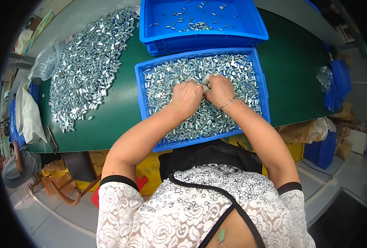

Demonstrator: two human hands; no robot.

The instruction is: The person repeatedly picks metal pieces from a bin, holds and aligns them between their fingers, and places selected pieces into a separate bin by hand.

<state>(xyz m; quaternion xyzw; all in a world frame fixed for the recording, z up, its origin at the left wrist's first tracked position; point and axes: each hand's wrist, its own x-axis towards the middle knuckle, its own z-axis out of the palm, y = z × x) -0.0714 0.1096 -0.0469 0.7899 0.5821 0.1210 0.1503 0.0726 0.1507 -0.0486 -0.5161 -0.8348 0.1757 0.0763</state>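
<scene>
Small silvery metal sleeves (208,120) fill a shallow blue tray (140,82) in front of me. Above the middle of this tray, my left hand (187,97) and my right hand (219,91) meet, knuckles up and fingers curled inward. Pale coverings show on some fingertips, and a thin bracelet (229,101) circles my right wrist. Both hands look closed; whatever they hold is hidden beneath the fingers.
Behind the tray stands a deeper blue bin (204,41) with scattered sleeves inside. A large heap of shiny metal pieces (88,62) covers the left of the green table (295,74), beside a thin rod (115,95). Clear plastic (324,78) lies at right. Another person (20,165) sits far left.
</scene>
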